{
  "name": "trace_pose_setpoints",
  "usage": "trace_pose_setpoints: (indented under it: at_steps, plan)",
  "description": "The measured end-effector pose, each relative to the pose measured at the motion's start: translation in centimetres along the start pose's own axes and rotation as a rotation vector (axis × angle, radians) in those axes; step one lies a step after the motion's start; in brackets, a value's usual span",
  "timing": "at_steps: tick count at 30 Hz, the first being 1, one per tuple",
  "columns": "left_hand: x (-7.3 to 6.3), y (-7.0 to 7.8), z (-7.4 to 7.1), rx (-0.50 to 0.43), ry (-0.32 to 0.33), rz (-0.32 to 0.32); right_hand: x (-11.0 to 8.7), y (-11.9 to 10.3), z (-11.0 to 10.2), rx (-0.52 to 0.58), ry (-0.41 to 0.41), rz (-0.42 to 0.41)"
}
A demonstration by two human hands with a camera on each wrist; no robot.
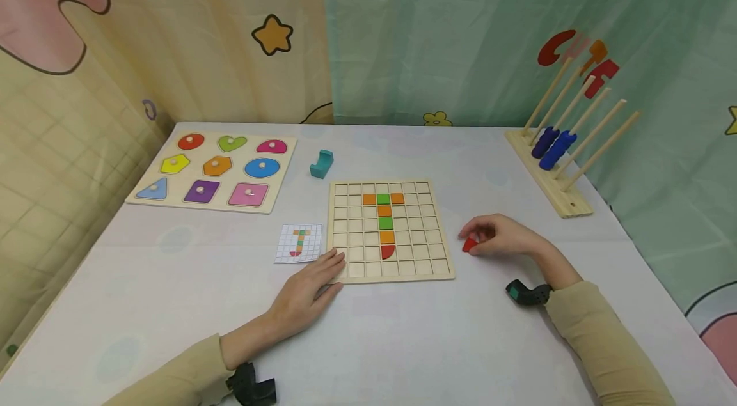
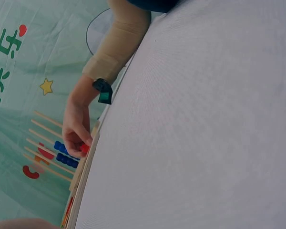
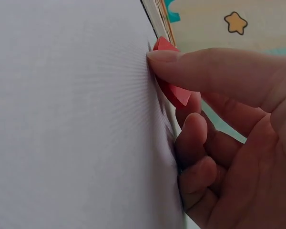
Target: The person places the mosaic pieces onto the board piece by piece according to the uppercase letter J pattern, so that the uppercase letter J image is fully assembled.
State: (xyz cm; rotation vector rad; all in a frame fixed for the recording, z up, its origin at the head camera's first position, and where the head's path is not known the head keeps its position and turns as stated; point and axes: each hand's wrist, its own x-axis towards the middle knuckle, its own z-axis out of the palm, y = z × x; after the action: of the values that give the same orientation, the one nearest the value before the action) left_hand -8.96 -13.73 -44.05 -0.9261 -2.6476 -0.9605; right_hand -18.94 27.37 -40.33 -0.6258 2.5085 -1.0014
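Note:
Thumb and fingers of my right hand (image 1: 499, 234) pinch a small red quarter-round piece (image 3: 177, 90), just above or on the table to the right of the wooden grid board (image 1: 359, 272). My left hand (image 1: 305, 291) rests with extended fingers on the board's lower left corner. Orange and green squares form a top bar and a stem on the grid, and a red quarter-round piece (image 1: 388, 252) sits at the stem's foot. A pattern card (image 1: 282, 252) showing a similar coloured figure with a hooked foot lies left of the board, beside my left fingers.
A knob puzzle board (image 1: 259, 203) with several coloured shapes lies at the back left. Near it sits a teal curved block (image 1: 322, 163). At the back right stands a wooden peg rack (image 1: 570, 204) with blue pieces on its pegs.

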Motion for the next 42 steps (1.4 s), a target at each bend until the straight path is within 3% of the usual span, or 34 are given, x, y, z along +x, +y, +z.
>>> trace_pose_setpoints:
  at_steps: [8, 15, 28, 36, 42]
  plan:
    - [-0.1, -0.1, 0.1, 0.002, 0.009, 0.008, 1.3, -0.9, 0.1, 0.070, -0.010, 0.048]
    - [-0.1, -0.1, 0.0, -0.005, -0.007, -0.015, 4.2, -4.6, 0.9, 0.170, -0.068, 0.010]
    - [0.0, -0.1, 0.1, 0.006, 0.010, -0.002, 9.3, -10.2, 5.6, 0.073, -0.139, -0.037]
    - [0.0, -0.1, -0.1, -0.008, -0.031, -0.032, 10.2, -11.5, 7.3, -0.047, -0.126, -0.010]
    - [0.0, -0.1, -0.1, -0.006, -0.036, -0.031, 9.9, -11.7, 7.8, -0.080, -0.101, -0.037]
